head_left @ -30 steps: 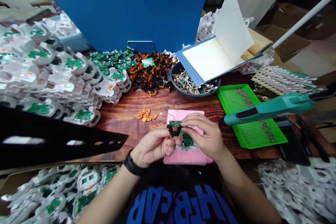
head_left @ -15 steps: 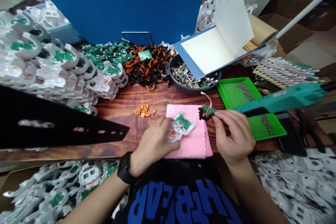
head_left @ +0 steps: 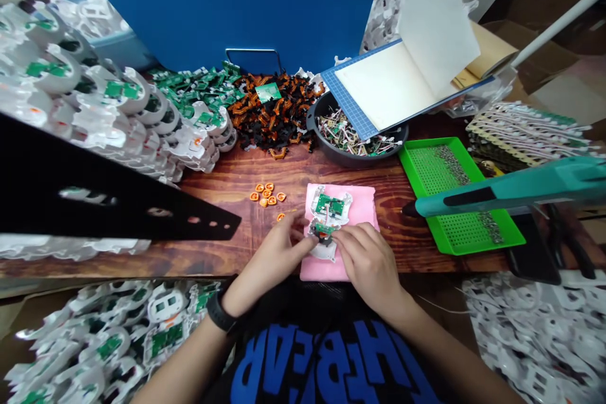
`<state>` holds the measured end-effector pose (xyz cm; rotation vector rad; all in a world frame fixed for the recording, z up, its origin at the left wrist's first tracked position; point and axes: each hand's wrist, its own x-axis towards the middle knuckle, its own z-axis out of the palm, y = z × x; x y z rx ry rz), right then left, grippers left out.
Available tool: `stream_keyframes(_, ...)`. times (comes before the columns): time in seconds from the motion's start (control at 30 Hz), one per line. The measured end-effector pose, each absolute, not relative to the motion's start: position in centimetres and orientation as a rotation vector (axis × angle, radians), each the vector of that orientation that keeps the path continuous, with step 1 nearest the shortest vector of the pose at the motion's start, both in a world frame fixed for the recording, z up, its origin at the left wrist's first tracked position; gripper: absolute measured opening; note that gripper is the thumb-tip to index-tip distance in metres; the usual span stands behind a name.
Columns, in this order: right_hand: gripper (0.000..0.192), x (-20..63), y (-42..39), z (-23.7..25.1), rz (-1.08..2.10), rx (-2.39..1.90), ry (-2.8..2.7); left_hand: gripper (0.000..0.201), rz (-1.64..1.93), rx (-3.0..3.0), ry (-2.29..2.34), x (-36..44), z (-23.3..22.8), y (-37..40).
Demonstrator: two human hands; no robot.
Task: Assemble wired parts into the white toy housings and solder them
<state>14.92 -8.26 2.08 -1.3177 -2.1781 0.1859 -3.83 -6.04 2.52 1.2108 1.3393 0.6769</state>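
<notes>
A white plastic shell (head_left: 324, 252) lies on a folded pink cloth (head_left: 363, 192), with a green circuit board (head_left: 330, 204) in its upper part. Lower down in the shell sits a small circuit board (head_left: 324, 228) on a black and orange bracket, joined to a thin cable. My left hand (head_left: 279, 246) grips the shell's left side, its thumb by the bracket. From the right, my right hand (head_left: 372, 262) pinches the edge of the small board and bracket. My fingertips partly hide the spot where the bracket meets the shell.
Several orange buttons (head_left: 267, 192) lie left of the cloth. A teal electric screwdriver (head_left: 497, 196) hangs over a green screw tray (head_left: 445, 243). Behind are a black bowl of wired parts (head_left: 331, 145), an orange-black bracket pile (head_left: 269, 120) and stacked white shells (head_left: 118, 120).
My right hand has moved left, bringing the small board and bracket from beside the cloth into the shell. The shell now rests flatter on the cloth. The view has shifted slightly.
</notes>
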Motion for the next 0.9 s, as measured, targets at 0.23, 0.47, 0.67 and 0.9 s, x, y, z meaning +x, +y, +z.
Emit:
stream_keyframes(0.23,0.022,15.1,-7.6,1.9,0.312,-1.254,-2.277,0.023,0.593,1.405,1.455,-2.9,2.2,-4.4)
stream_keyframes(0.47,0.009,15.7,-7.1,2.3,0.641,-1.322,-2.055,0.013,0.583,1.469,1.503,-2.3,2.7,-4.0)
stream_keyframes(0.67,0.052,14.2,-8.0,1.1,0.973,-1.672,-1.309,0.014,0.813,1.349,1.502,-2.0,2.3,-5.2)
stream_keyframes(0.9,0.025,13.4,-7.8,1.1,1.373,-1.485,-1.017,0.014,0.93,1.185,1.488,-0.8,3.3,-5.9)
